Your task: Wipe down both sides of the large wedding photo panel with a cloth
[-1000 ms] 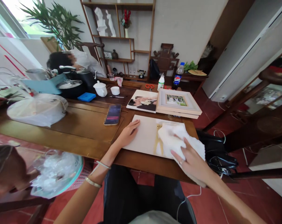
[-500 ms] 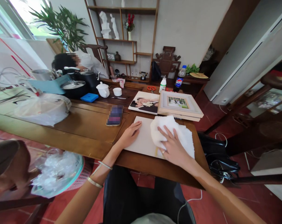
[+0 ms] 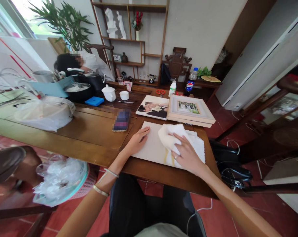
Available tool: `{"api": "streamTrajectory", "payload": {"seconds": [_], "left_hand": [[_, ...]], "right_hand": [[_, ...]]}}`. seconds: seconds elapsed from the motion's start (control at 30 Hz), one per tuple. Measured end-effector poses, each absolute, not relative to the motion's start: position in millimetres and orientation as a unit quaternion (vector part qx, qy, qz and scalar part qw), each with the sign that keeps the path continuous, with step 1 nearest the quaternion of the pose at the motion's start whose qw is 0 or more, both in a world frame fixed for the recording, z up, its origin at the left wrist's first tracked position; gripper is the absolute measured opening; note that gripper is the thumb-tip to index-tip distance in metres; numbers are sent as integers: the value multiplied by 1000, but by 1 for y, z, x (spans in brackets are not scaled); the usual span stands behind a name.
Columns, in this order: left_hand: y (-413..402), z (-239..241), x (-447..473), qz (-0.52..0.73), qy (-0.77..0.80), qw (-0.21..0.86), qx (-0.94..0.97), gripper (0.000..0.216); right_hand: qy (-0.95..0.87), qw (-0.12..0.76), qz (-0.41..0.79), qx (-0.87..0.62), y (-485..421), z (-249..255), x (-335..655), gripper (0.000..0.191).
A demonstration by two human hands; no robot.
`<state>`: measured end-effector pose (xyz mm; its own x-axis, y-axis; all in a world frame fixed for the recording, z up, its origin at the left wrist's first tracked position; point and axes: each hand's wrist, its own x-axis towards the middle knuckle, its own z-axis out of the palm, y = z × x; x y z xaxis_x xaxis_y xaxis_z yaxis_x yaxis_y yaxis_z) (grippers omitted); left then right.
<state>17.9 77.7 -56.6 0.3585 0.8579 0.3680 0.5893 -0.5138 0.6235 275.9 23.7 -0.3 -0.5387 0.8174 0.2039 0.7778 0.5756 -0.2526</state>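
Note:
A flat white board (image 3: 152, 144) lies on the wooden table (image 3: 89, 131) in front of me. My left hand (image 3: 136, 140) rests flat on its left edge, fingers stretched out. My right hand (image 3: 186, 154) presses a crumpled white cloth (image 3: 173, 136) onto the board's right half, fingers bent over the cloth. A yellowish figure on the board shows just under the cloth.
Behind the board lie a photo print (image 3: 154, 110) and a stack of framed pictures (image 3: 189, 110). A phone (image 3: 121, 120), teapot (image 3: 109, 93), pots, a plastic bag (image 3: 44, 113) and bottles stand on the table. A person sits far left. A black bag (image 3: 228, 164) lies right.
My right hand has dragged the cloth from the board's near right corner leftwards and up, then back a little toward me. The left hand has stayed on the board's edge.

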Motion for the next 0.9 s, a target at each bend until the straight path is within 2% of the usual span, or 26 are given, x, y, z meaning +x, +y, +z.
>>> {"api": "streamTrajectory", "payload": {"seconds": [0.13,0.33,0.5,0.63,0.77,0.9], "left_hand": [[78,-56,18,343,454,198,798,45],[74,-46,21,383,443,256,769,50],[70,-43,22,411,460,271,739,53],[72,-46,21,387,461,256,756,51],[76,-51,20,354,452,218,789,46],[77,-53,20,342,452,204,799,44]], "right_hand": [[-869,125,55,-475,53,-1,253,34],[-917,91,28,-388,50,0,224,25],[-958,64,87,-267,16,6,220,34],[-961,78,163,-210,-12,22,234,38],[-943,95,173,-269,-15,32,262,33],[-904,131,94,-395,13,16,291,35]]}}
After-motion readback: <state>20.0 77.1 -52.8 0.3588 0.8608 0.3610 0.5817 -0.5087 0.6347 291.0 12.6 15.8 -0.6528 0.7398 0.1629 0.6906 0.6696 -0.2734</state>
